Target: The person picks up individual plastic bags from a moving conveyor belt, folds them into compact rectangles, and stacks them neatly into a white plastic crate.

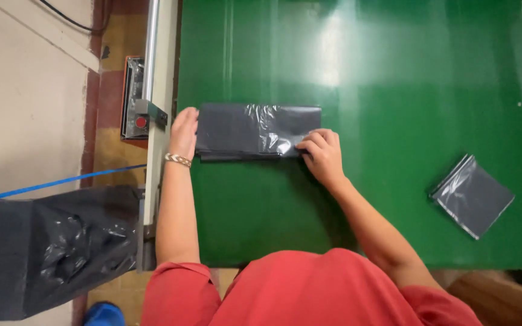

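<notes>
A folded black plastic bag [246, 130] lies flat on the green table [394, 72], near its left edge. My left hand [183, 130] rests against the bag's left end, fingers together, a woven bracelet on the wrist. My right hand [321, 154] presses down on the bag's lower right corner with fingers bent. I wear a red top.
A second folded black bag [472, 196] lies at the table's right. A metal rail [151, 54] runs along the table's left edge, with a control box with a red button [134, 99] beside it. A large black plastic sheet [49, 247] hangs at lower left.
</notes>
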